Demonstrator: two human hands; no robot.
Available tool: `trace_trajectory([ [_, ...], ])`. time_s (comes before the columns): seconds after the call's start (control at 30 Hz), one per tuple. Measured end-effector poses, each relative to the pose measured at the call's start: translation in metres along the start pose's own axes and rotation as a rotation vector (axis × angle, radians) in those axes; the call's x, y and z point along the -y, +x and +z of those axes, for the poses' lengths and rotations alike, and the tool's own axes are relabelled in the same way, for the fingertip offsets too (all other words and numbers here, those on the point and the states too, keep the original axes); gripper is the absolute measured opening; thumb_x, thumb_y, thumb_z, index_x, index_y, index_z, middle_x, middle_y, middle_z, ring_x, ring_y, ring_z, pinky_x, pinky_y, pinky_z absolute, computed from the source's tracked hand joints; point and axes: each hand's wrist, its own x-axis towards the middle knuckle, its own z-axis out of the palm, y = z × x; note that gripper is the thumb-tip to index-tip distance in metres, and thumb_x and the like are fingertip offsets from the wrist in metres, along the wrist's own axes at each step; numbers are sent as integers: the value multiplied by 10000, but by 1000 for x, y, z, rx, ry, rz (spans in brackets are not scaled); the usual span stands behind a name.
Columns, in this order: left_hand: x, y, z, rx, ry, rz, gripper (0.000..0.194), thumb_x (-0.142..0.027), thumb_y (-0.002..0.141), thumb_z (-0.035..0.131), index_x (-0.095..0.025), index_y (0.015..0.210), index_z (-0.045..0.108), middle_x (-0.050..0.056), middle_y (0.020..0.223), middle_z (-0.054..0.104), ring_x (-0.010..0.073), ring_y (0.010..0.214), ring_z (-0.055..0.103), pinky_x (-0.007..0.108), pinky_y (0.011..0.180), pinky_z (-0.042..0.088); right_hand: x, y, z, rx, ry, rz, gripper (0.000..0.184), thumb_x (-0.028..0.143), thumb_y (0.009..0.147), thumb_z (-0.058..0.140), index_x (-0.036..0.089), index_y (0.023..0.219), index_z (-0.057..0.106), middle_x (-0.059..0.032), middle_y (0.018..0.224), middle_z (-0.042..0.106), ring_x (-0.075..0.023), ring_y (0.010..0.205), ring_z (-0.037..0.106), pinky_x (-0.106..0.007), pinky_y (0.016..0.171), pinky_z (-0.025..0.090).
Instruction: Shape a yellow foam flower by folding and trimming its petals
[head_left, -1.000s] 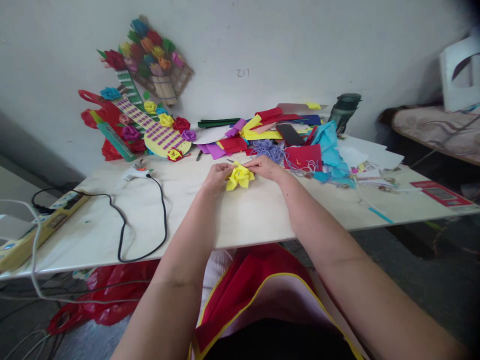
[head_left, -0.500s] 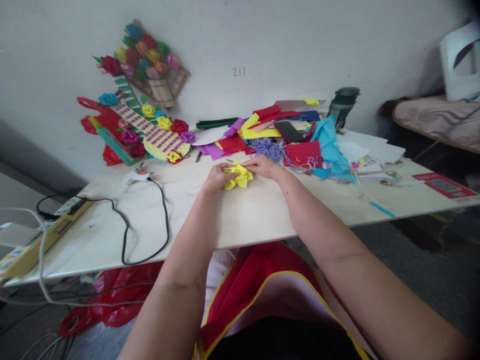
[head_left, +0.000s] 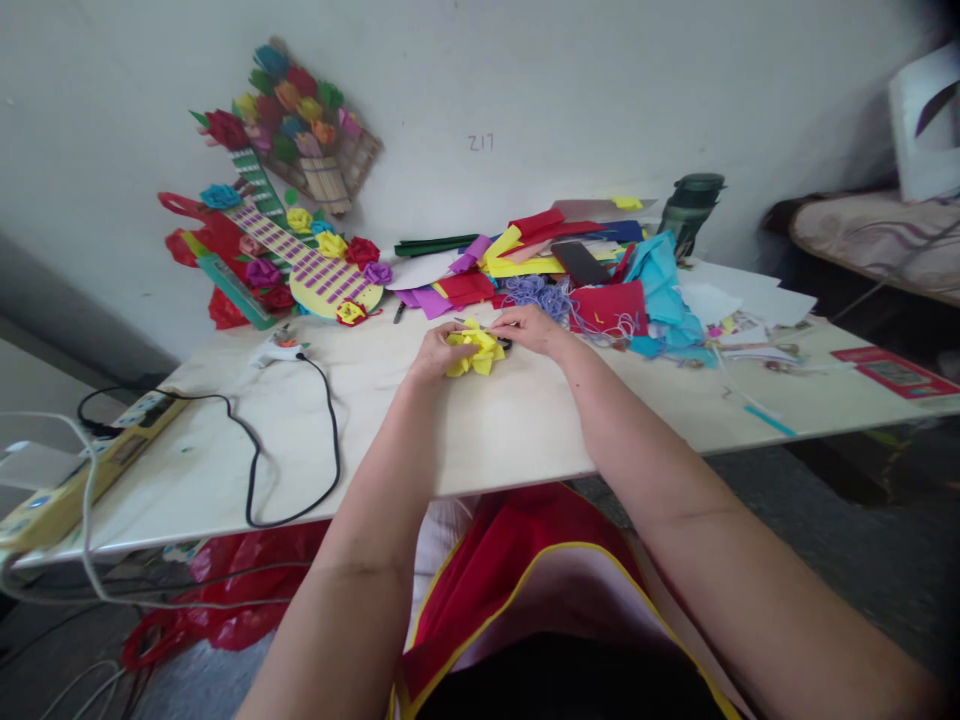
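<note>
A yellow flower (head_left: 483, 359) is pinched in the grip of the left hand (head_left: 433, 356), over the tabletop (head_left: 517, 430) and well back from its front edge. The right hand (head_left: 530, 330) is held close at the flower's right side; whether anything is pinched by its grip cannot be told. Coloured sheets (head_left: 527, 267) are heaped along the back edge, and a white glue gun (head_left: 278, 350) is laid toward the left edge

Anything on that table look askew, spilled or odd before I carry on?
I see no spill. The lavender yarn lies in a loose tangle among the colored scraps, not neatly wound, and the black cord loops to the table's front edge, where it might snag.
</note>
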Motion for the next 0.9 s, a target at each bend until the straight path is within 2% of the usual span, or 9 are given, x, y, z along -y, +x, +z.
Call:
trace_trajectory([
  [0.23,0,2,0,-52,-2,8,418,-255,433,842,-136,780,640,10,647,656,120,551,585,240,554,466,-4,-2,-3,21,47,28,260,304,803,612,132,899,781,-62,865,754,-162,804,653,-259,756,471],
  [0.43,-3,1,-2,-106,-13,14,386,-255,434,824,-150,750,629,-1,621,639,117,530,567,233,523,449,-4,-4,-9,4,49,70,233,328,787,641,162,856,789,-44,835,755,-156,779,653,-251,739,475],
  [0.7,-3,1,-4,-111,6,44,429,-259,455,810,-157,842,656,-3,667,651,120,556,578,234,543,458,-7,-5,-18,-13,-43,68,207,314,765,660,200,873,795,-37,874,766,-180,819,667,-279,774,486],
  [0.9,-4,0,-4,-166,1,91,416,-257,464,788,-176,848,650,-28,656,628,105,554,557,217,535,438,-6,-9,-25,-46,-72,105,207,313,753,663,201,866,794,-42,869,765,-190,819,660,-293,778,481],
])
